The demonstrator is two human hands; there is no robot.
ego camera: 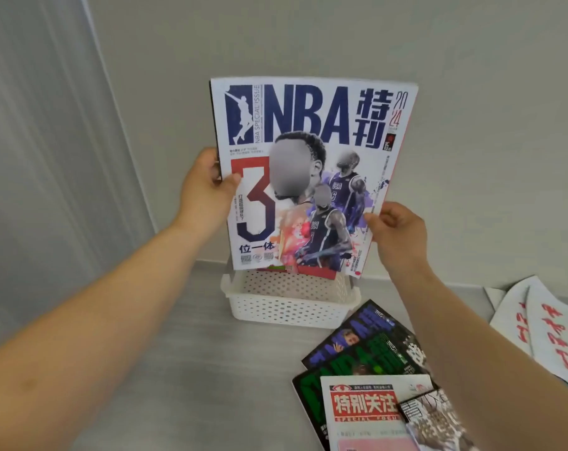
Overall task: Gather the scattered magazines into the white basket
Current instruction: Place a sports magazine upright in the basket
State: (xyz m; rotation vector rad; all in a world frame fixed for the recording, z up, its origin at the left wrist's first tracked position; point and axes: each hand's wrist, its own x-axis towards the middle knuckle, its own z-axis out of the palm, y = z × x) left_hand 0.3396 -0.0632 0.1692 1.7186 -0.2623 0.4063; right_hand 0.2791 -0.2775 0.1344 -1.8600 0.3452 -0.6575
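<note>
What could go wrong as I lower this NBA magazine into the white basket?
The NBA magazine is far taller than the shallow white basket; stood upright it may flop over or tip the basket. The left hand and right hand pinch only its side edges, so it could slip or bend. Your right forearm passes over the loose magazines beside the basket and might nudge them.

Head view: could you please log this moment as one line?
left hand grips NBA magazine | right hand pinches it | upright over white basket
</note>
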